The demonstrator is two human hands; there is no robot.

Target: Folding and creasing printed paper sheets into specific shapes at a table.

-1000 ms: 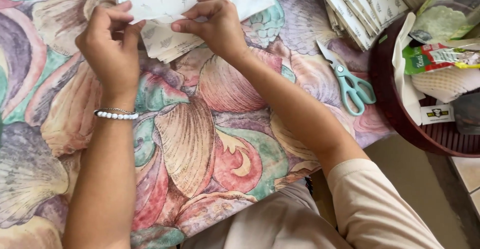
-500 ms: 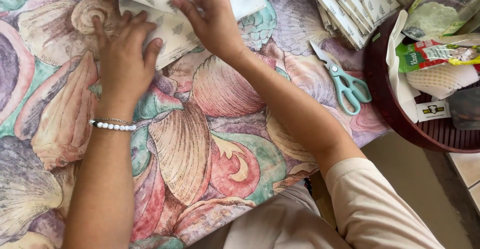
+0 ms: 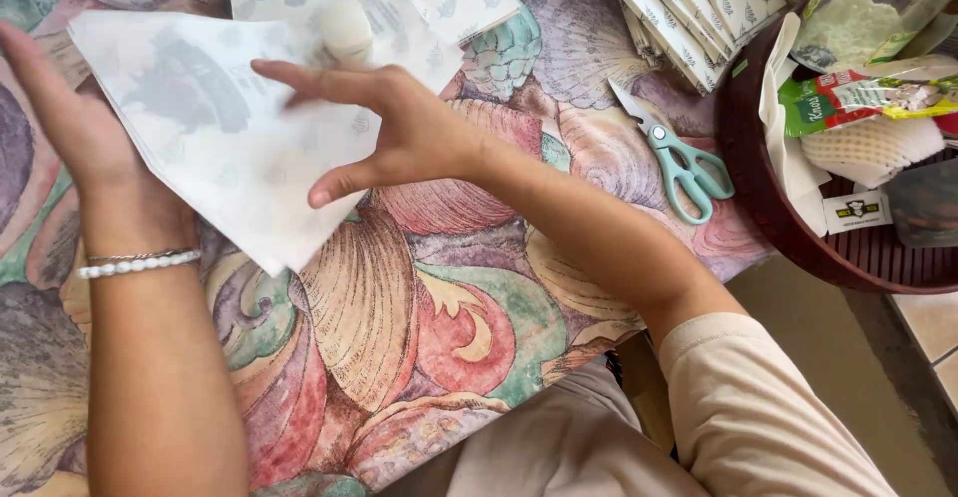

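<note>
white paper sheet [image 3: 215,148] was held above shell-patterned tabletop [image 3: 399,307], edge pressed by left hand [image 3: 85,148], grip flat, unclosed; right hand [image 3: 399,138] was laid on it, fingers spread. teal scissors [image 3: 684,163] were left nearby.

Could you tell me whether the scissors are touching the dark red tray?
Apart. The head view shows patterned tablecloth between the scissors handles and the tray rim.

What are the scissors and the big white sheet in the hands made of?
The scissors look like shiny grey metal blades with smooth teal plastic handles. The white sheet seems thin matte paper: print shows faintly through it, and it bends between the hands.
</note>
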